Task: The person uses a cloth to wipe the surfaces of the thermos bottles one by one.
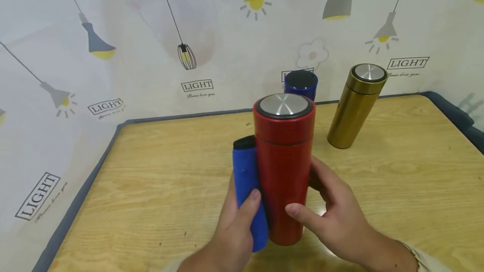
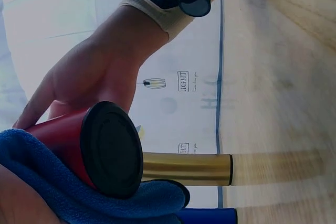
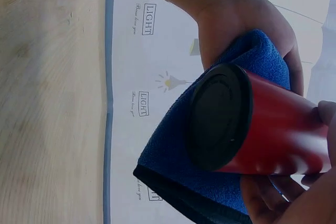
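Note:
A red thermos flask (image 1: pixel 283 171) with a silver-topped lid is held up in front of me, its black base (image 2: pixel 113 150) off the table in both wrist views. My left hand (image 1: pixel 236 230) grips a folded blue cloth (image 1: pixel 247 179) with dark edging, thumb across it, and presses it to the flask's left side. In the right wrist view the cloth (image 3: pixel 173 135) wraps round behind the flask. My right hand (image 1: pixel 340 217) grips the flask from the right, thumb on its front and the fingers behind it, partly hidden.
Behind on the wooden table (image 1: pixel 170 171) stand a gold flask (image 1: pixel 355 108) to the right and a blue flask (image 1: pixel 302 83), mostly hidden by the red one. A white cloth backdrop (image 1: pixel 227 32) printed with lamps rises along the table's back and left edges.

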The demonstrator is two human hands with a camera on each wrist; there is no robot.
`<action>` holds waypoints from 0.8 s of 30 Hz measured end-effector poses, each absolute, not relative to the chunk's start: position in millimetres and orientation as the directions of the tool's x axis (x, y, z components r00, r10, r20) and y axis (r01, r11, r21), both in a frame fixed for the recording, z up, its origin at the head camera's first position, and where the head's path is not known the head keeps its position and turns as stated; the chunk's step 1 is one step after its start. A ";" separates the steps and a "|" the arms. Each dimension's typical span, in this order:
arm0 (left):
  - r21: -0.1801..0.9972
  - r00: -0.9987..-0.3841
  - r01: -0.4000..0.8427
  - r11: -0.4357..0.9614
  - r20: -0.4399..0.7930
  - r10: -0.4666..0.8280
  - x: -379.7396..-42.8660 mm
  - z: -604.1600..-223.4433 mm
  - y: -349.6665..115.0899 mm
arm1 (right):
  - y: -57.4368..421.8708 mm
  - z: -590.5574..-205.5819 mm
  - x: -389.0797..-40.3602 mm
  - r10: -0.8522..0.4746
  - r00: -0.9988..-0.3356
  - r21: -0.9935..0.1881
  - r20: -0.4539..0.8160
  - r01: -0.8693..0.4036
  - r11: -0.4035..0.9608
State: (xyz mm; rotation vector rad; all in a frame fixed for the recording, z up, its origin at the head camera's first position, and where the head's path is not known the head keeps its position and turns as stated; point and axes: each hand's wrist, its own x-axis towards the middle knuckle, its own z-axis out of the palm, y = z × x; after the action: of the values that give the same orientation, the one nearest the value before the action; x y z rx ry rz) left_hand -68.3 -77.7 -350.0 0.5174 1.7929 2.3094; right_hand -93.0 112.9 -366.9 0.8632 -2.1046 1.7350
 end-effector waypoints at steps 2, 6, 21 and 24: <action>0.963 -0.931 0.081 -0.258 0.165 0.326 -67.8 -350.5 -78.3 | 112.7 -366.8 -93.1 -0.269 -0.785 -0.793 0.559 -0.601 0.105; 0.976 -0.953 0.046 -0.213 0.106 0.282 -66.6 -348.9 -82.3 | 111.8 -367.3 -92.9 -0.291 -0.781 -0.787 0.553 -0.604 0.124; 0.975 -0.942 0.082 -0.208 0.144 0.305 -68.7 -345.2 -85.1 | 112.8 -365.6 -92.0 -0.317 -0.796 -0.800 0.515 -0.579 0.155; 0.980 -0.955 0.062 -0.188 0.113 0.274 -69.1 -346.2 -86.5 | 113.3 -364.7 -90.6 -0.331 -0.825 -0.816 0.458 -0.538 0.212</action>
State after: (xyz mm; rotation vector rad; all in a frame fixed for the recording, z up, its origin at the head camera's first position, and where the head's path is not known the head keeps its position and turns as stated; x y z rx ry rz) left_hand -69.1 -86.5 -346.2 0.3993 1.9062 2.2846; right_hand -90.6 113.3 -364.7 0.8348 -2.2960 1.6662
